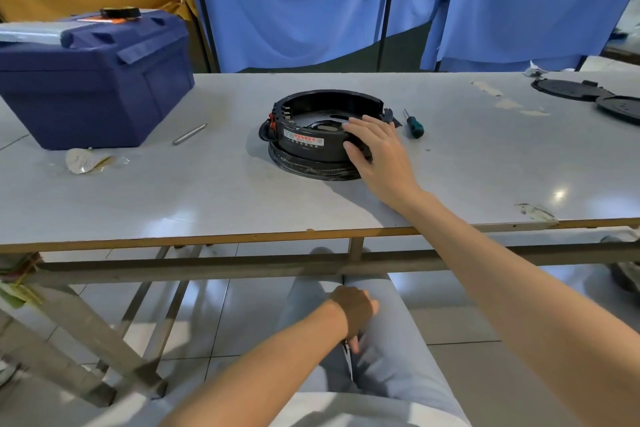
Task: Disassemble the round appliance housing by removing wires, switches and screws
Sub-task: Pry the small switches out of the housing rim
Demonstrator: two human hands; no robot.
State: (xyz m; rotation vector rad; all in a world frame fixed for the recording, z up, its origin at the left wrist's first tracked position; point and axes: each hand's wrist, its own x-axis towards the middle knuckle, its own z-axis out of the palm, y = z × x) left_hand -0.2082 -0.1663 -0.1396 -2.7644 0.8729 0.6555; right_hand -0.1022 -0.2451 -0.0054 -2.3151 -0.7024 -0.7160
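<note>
A grey worktable (173, 191) carries a blue toolbox (93, 80) well to the left of the round black appliance housing (311, 146), which sits mid-table with its open side up. The right hand (377, 152) grasps the housing's near-right wall, with the fingers laid over the rim and the thumb against the outside. The left hand (353, 312) rests in the lap, below the table and nearer the person than the housing. Whether it holds anything cannot be told. A green-handled screwdriver (414, 128) lies just right of the housing, with its shaft pointing away from the person. The right hand is much the nearer to it.
</note>
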